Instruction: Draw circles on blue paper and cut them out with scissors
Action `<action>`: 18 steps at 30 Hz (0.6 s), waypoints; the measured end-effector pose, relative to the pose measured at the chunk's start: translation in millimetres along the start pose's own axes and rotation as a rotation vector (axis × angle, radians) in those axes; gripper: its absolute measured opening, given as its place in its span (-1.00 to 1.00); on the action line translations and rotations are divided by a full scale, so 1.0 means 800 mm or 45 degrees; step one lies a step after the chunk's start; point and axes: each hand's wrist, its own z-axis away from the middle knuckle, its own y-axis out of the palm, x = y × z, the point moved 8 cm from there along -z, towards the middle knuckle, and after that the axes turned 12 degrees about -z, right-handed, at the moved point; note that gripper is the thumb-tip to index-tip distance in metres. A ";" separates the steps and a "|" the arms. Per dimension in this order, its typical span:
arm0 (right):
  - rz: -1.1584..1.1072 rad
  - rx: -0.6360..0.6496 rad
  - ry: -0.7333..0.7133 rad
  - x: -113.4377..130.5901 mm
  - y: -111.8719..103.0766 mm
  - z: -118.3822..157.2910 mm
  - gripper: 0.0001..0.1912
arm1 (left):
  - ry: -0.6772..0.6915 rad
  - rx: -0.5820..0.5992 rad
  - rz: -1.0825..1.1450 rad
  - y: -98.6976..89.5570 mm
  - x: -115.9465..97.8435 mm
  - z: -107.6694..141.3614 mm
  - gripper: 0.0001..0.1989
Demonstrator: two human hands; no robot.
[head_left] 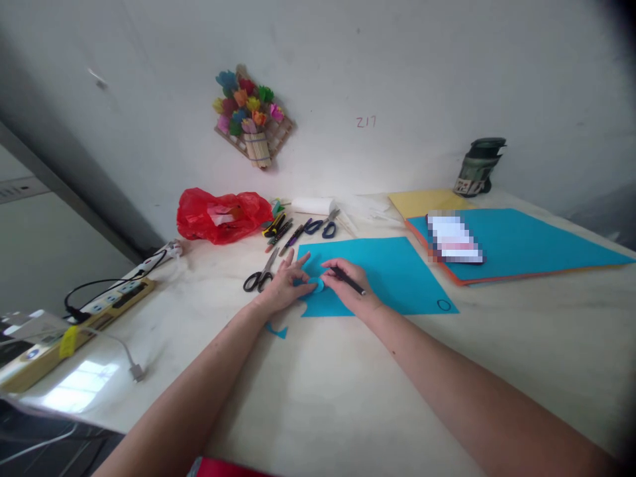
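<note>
A sheet of blue paper [392, 271] lies on the table, its lower left corner cut away. My left hand [285, 285] is at its left edge, thumb and index finger pinning a small blue paper circle [317, 285] against the sheet while the other fingers spread upward. In my right hand [352, 281] is a black pen [350, 281], its tip side by the circle and partly hidden by my fingers. A drawn black circle [444, 305] marks the sheet's lower right corner. Black-handled scissors [261, 275] lie left of my left hand, and a blue scrap [277, 330] lies below it.
Behind the sheet are blue-handled scissors [322, 225], several pens [292, 240], a yellow cutter [273, 226] and a red plastic bag [223, 215]. At right, a phone [456, 238] rests on stacked coloured paper [536, 242], near a bottle [479, 167]. A power strip [122, 296] with cables runs along the left.
</note>
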 end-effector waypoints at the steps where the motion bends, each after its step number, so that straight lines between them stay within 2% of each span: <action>1: -0.021 -0.004 0.014 -0.002 -0.001 0.000 -0.83 | 0.016 0.018 0.012 0.001 -0.002 0.000 -0.75; 5: -0.099 -0.013 0.045 -0.007 -0.008 0.001 -0.82 | 0.034 0.069 0.082 0.003 -0.004 -0.001 -0.75; 11: 0.103 0.063 -0.077 0.007 -0.008 0.002 -0.83 | 0.082 0.111 0.069 0.005 -0.009 -0.002 -0.73; 18: 0.145 0.088 -0.082 0.003 -0.005 0.002 -0.83 | 0.123 0.195 0.121 0.012 -0.011 -0.002 -0.73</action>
